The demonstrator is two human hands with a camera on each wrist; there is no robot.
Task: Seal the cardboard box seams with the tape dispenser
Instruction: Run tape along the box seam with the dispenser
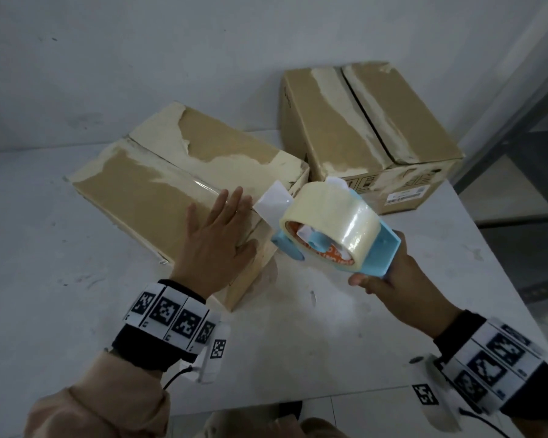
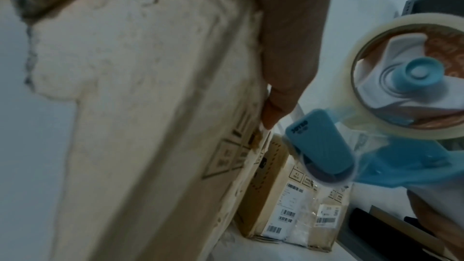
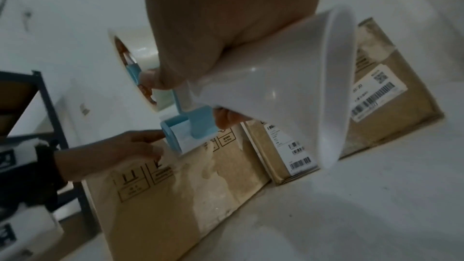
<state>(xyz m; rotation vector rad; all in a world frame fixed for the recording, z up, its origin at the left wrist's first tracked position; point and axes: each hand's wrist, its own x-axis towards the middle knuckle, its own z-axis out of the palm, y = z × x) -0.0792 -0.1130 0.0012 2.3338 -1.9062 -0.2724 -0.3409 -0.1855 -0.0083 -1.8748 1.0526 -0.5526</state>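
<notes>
Head view: your left hand (image 1: 217, 235) lies flat, fingers straight, on top of the near cardboard box (image 1: 159, 181), which sits toward the table's (image 1: 314, 343) back edge, left of a second box (image 1: 361, 121) at the back right corner. Your right hand (image 1: 389, 279) is wrapped around the handle of the blue tape dispenser (image 1: 326, 229), held just beside the box's right end, over its front corner; a strip of clear tape (image 1: 203, 184) already runs along the top seam toward that end. The step in hand appears to be finishing this run over the edge. Keep the flat palm pressing the flaps together and the laid tape down, carry the dispenser over the end and down the side face, then tilt it so the blade cuts. Keep the roll square to the seam, or the tape is likely to wrinkle or drift off line.
</notes>
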